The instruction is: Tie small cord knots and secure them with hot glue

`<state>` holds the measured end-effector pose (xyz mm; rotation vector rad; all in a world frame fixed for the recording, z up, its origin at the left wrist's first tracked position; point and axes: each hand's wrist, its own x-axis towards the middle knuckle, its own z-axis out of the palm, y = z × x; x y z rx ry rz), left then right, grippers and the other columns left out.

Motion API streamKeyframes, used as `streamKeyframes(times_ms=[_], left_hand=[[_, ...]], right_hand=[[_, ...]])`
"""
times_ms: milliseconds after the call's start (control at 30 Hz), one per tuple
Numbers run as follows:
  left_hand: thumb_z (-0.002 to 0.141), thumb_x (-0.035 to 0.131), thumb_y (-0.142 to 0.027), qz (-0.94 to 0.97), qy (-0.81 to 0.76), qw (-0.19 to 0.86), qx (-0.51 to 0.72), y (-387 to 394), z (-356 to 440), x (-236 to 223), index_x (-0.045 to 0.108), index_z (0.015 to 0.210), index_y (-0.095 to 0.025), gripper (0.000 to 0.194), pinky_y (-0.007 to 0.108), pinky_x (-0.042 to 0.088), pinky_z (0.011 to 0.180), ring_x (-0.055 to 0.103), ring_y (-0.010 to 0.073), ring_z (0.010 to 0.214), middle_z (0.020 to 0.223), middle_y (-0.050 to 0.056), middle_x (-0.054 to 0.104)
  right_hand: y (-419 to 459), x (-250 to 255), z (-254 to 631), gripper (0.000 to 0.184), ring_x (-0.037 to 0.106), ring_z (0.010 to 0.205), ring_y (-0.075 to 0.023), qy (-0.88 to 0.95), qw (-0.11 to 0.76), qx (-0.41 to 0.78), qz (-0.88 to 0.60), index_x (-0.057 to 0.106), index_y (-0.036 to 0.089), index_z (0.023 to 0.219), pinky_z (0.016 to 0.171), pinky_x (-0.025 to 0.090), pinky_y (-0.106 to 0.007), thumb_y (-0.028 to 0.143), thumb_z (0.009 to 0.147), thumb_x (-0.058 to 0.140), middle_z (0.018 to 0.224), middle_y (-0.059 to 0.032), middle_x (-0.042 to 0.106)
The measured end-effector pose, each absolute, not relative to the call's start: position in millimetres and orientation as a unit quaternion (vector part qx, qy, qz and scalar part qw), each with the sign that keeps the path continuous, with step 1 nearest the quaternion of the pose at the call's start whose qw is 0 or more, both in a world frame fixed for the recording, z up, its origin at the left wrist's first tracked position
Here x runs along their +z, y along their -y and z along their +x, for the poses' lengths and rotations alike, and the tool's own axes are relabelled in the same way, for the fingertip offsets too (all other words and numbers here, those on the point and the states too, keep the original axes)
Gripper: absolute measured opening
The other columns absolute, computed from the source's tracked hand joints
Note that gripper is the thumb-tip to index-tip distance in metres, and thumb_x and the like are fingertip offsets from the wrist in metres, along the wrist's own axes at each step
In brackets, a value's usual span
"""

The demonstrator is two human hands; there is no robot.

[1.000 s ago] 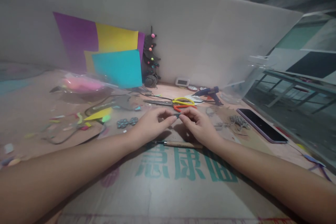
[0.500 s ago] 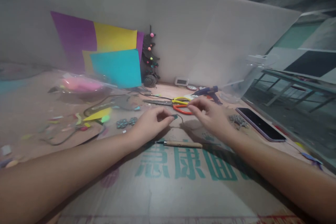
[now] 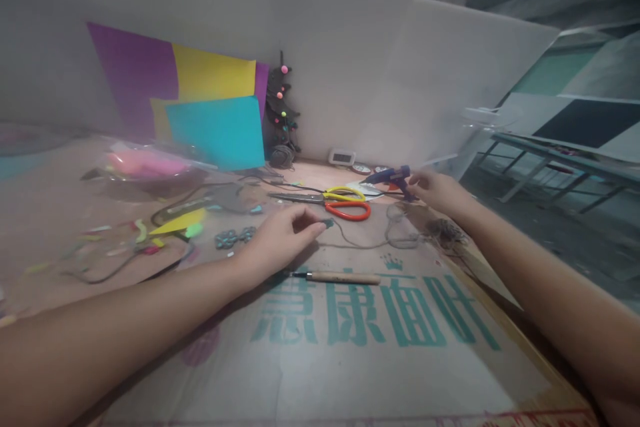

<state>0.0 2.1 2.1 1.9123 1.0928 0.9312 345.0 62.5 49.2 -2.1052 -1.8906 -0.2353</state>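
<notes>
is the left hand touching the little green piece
Touching: the head view shows the left hand pinching the green piece at its fingertips.

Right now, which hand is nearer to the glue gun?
Right. The right hand is right at the glue gun; contact is hard to tell. The left hand is farther off, left of it and closer to the camera, pinching a green piece.

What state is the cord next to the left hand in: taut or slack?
Slack. The cord bends in loose curves to the right of the small green piece pinched in the left hand.
</notes>
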Motion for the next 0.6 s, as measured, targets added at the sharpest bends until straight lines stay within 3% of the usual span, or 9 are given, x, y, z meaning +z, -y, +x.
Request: streamKeyframes(times_ms=[133, 267, 400, 600], left_hand=[[0.086, 0.055, -0.038, 0.746, -0.426, 0.36, 0.363, -2, 0, 2, 0.062, 0.082, -0.017, 0.022, 0.025, 0.041, 0.06, 0.059, 0.0161, 0.071, 0.082, 0.003, 0.067], [0.086, 0.056, -0.039, 0.75, -0.425, 0.358, 0.358, -3, 0, 2, 0.063, 0.082, -0.017, 0.023, 0.025, 0.042, 0.063, 0.059, 0.0166, 0.072, 0.08, 0.002, 0.067], [0.086, 0.056, -0.039, 0.752, -0.423, 0.353, 0.361, -3, 0, 1, 0.063, 0.083, -0.017, 0.023, 0.025, 0.041, 0.063, 0.059, 0.0167, 0.073, 0.081, 0.002, 0.067], [0.085, 0.056, -0.039, 0.754, -0.425, 0.351, 0.358, -4, 0, 0, 0.063, 0.083, -0.017, 0.023, 0.025, 0.042, 0.062, 0.059, 0.0158, 0.07, 0.079, 0.002, 0.067]], right_hand=[[-71, 27, 351, 0.049, 0.064, 0.083, -0.0228, 0.666, 0.206, -0.058, -0.715, 0.06, 0.014, 0.122, 0.069, 0.045, -0.03, 0.044, 0.082, 0.06, 0.107, -0.0145, 0.069], [-76, 14, 347, 0.058, 0.063, 0.099, -0.0265, 0.671, 0.251, -0.04, -0.697, 0.053, 0.013, 0.129, 0.08, 0.048, -0.034, 0.041, 0.08, 0.064, 0.126, -0.0182, 0.061], [-74, 11, 345, 0.056, 0.064, 0.092, -0.0249, 0.655, 0.276, -0.021, -0.703, 0.055, 0.013, 0.126, 0.078, 0.049, -0.034, 0.04, 0.078, 0.067, 0.113, -0.0152, 0.067], [-71, 4, 343, 0.033, 0.065, 0.078, -0.0251, 0.639, 0.262, 0.009, -0.723, 0.07, 0.015, 0.098, 0.07, 0.047, -0.033, 0.043, 0.08, 0.064, 0.083, -0.0113, 0.072]])
